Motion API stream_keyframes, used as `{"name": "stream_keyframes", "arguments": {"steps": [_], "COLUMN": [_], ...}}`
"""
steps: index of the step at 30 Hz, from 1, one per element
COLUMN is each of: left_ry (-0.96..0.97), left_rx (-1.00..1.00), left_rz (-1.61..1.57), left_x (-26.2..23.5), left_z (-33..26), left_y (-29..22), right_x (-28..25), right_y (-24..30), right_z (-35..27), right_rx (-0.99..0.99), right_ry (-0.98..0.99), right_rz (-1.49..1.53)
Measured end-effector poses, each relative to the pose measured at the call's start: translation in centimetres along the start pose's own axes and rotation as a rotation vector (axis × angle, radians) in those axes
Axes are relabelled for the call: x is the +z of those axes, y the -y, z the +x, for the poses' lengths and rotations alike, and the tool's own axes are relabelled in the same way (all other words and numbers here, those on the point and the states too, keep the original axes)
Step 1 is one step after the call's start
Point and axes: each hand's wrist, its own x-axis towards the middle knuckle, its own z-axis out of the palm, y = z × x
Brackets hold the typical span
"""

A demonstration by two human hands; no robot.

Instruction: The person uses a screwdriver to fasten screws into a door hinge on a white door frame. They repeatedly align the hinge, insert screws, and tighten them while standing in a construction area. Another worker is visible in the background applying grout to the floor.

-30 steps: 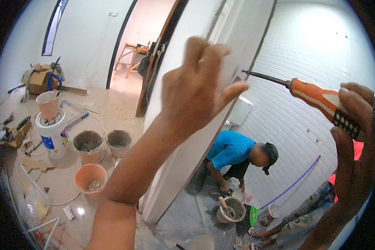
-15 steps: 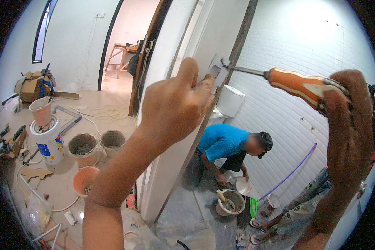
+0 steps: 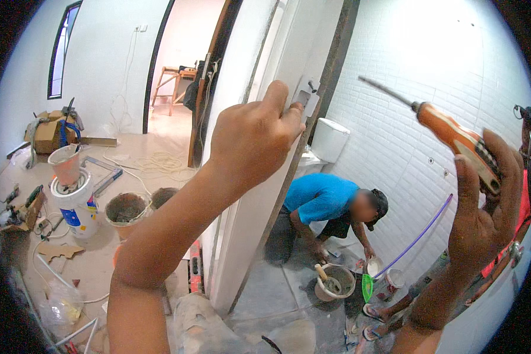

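Note:
My left hand (image 3: 251,138) is at the white door frame (image 3: 265,194), fingers curled, with a fingertip pressed on a pale metal strike plate (image 3: 306,97). A dark screw (image 3: 312,87) sticks out near the plate's upper end. On the right, my right hand (image 3: 484,218) grips a screwdriver (image 3: 451,135) by the end of its orange and cream handle. The screwdriver's shaft points up and left, its tip apart from the screw.
Beyond the frame, a person in a blue shirt (image 3: 318,200) crouches by a mortar bucket (image 3: 335,283). Another person's sandalled feet (image 3: 374,315) are at lower right. Mortar buckets (image 3: 125,209), a white pail (image 3: 74,206), cables and a cardboard box (image 3: 47,133) stand at left.
The screwdriver tip has come away from the screw, and my right hand has drawn it back to the right. My left hand stays at the plate. The crouching person's hands have moved apart.

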Motion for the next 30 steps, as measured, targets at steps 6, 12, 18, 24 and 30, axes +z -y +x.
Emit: {"name": "stream_keyframes", "arguments": {"steps": [6, 12, 18, 24, 30], "left_ry": [-0.053, -0.064, -0.072, -0.116, -0.165], "left_rx": [0.062, 0.055, 0.075, -0.045, -0.010], "left_rz": [0.100, 0.101, 0.140, 0.093, 0.114], "left_x": [0.3, 0.7, 0.8, 1.4, 1.4], "left_z": [1.9, 3.6, 3.3, 3.2, 3.4], "left_y": [0.6, 1.5, 1.3, 0.4, 0.3], "right_x": [1.4, 2.6, 4.2, 5.4, 5.8], "right_y": [-0.7, -0.5, -0.7, -0.3, -0.5], "right_z": [-3.3, -4.2, -3.7, -3.1, -3.2], "right_rx": [0.074, 0.089, 0.082, 0.065, 0.095], "right_ry": [-0.137, -0.063, -0.142, -0.156, -0.160], "right_rz": [0.130, 0.281, 0.382, 0.386, 0.376]}}
